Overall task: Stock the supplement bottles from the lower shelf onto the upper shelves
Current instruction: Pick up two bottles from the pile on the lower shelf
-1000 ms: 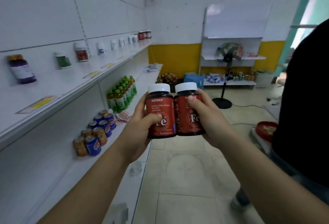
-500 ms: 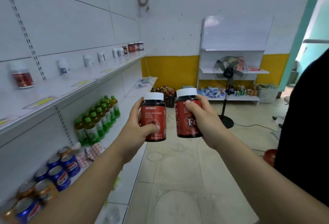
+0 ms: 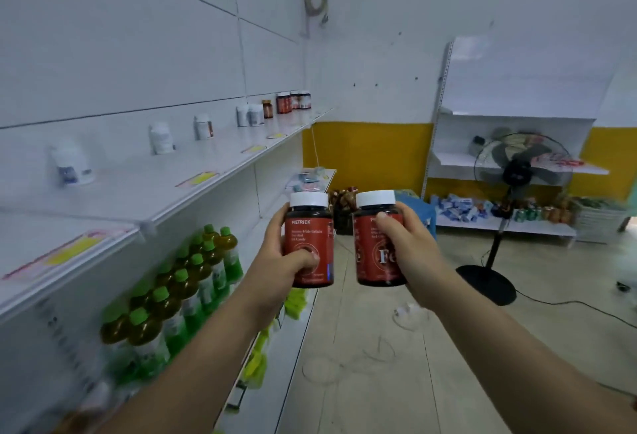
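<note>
I hold two dark supplement bottles with red labels and white caps upright in front of me, over the aisle. My left hand (image 3: 281, 254) grips the left bottle (image 3: 310, 227) round its body. My right hand (image 3: 410, 244) grips the right bottle (image 3: 374, 254), its thumb across the label. A small gap separates the two. The white upper shelf (image 3: 193, 192) runs along the left wall and carries several white and red-labelled bottles spaced along it, with a group of red ones (image 3: 293, 101) at the far end.
Green-capped drink bottles (image 3: 186, 292) stand on the lower shelf at left. A standing fan (image 3: 517, 171) with a round black base is at right on the tiled floor. A white shelf unit with boxes and cans lines the back wall.
The two bottles, pressed together a second ago, are now a little apart. My view has moved forward along the aisle; the soda cans have slid out of sight and the far red bottles are closer.
</note>
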Demonstrator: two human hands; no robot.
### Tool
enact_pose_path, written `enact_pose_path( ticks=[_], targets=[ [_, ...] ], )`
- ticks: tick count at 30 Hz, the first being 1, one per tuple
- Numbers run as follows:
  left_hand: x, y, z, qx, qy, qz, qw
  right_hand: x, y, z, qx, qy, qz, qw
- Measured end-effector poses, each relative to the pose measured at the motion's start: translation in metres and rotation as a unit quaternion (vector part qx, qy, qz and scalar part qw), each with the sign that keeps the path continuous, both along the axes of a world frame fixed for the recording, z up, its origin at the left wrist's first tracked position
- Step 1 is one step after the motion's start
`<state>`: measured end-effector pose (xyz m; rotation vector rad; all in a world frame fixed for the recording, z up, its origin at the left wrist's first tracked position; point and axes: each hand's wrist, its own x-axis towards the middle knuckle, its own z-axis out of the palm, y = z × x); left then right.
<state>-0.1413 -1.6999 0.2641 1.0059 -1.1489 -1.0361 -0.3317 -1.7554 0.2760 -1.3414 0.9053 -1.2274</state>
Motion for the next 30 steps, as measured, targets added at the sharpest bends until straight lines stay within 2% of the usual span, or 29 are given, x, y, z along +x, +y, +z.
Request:
enact_pose_path(
  ticks=[6,13,20,24,30],
  targets=[
    [-0.018,-0.163,0.018,0.017,0.025,-0.039,0.999,-0.017,-0.143,0.013,-0.005,-0.010,-0.027,1.000],
    [-0.064,-0.363,-0.003,-0.007,0.076,-0.067,0.995,-0.056,-0.331,-0.002,-0.009,-0.009,-0.026,1.000],
    [-0.080,-0.544,0.007,0.008,0.075,-0.036,0.996,-0.070,-0.526,0.006,-0.014,0.007,0.009,1.000],
    [-0.064,-0.636,0.021,-0.004,0.034,0.016,0.999,-0.051,-0.630,0.015,-0.009,-0.011,0.029,0.999],
    [-0.028,-0.792,0.013,-0.043,0.037,0.051,0.997,-0.003,-0.795,0.016,-0.041,-0.009,0.043,0.998]
  ],
)
